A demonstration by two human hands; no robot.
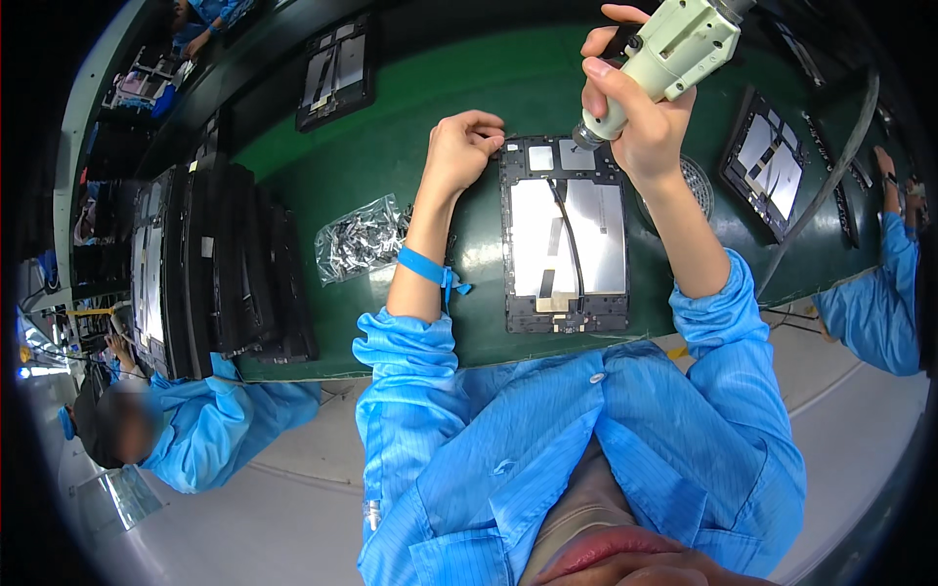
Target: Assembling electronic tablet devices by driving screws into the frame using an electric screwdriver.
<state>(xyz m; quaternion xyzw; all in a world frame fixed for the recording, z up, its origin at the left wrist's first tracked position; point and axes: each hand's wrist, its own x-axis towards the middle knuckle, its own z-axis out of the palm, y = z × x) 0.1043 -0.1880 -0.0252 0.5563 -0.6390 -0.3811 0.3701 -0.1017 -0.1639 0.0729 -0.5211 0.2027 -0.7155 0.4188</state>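
An open tablet assembly (608,225), black-framed with silver plates and a dark ribbon cable, lies flat on the green table in front of me. My right hand (650,132) is wrapped round a pale green electric screwdriver (674,54), its tip slanting down to the assembly's top right part. At the opposite top corner is my left hand (464,151), fingers curled and drawn together beside the frame's edge. Whatever may be between those fingertips is too small to tell. A blue band (427,269) circles my left wrist.
A clear bag of small metal parts (362,239) lies left of my forearm. Farther left, several tablet assemblies (200,264) stand stacked. Single assemblies lie at the back (335,73) and right (767,161). A round metal dish (696,186) is partly behind my right arm. A grey cable (845,156) crosses the right. Co-workers sit on both sides.
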